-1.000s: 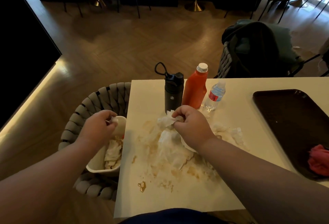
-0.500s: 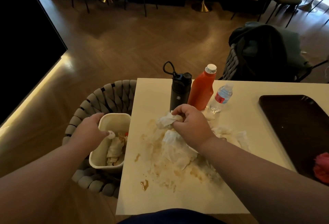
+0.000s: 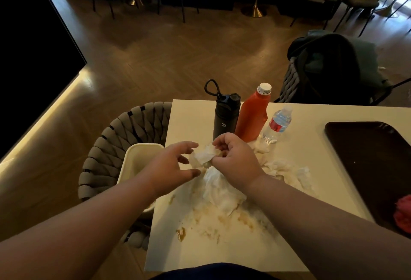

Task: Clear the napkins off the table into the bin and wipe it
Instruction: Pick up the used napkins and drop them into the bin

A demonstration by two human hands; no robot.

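A heap of white, stained napkins (image 3: 219, 193) lies on the cream table (image 3: 222, 255), with more crumpled napkins (image 3: 287, 168) trailing to the right. My right hand (image 3: 235, 159) is shut on a crumpled napkin (image 3: 203, 155) lifted just above the heap. My left hand (image 3: 173, 166) hovers open right beside that napkin, fingers spread, holding nothing. The cream bin (image 3: 140, 155) stands on a woven chair at the table's left edge, partly hidden by my left forearm. Brown spills (image 3: 180, 233) stain the table near me.
A black flask (image 3: 224, 115), a red sauce bottle (image 3: 253, 117) and a small water bottle (image 3: 278, 124) stand behind the napkins. A dark tray (image 3: 373, 164) holding a red cloth (image 3: 403, 213) lies at the right. The woven chair (image 3: 106, 146) holds the bin; another chair with dark clothing (image 3: 329, 68) stands beyond.
My left hand has left the bin, dropped its napkin and moved right over the table edge, opening beside the right hand. The right hand stays shut on its napkin, lifted slightly.
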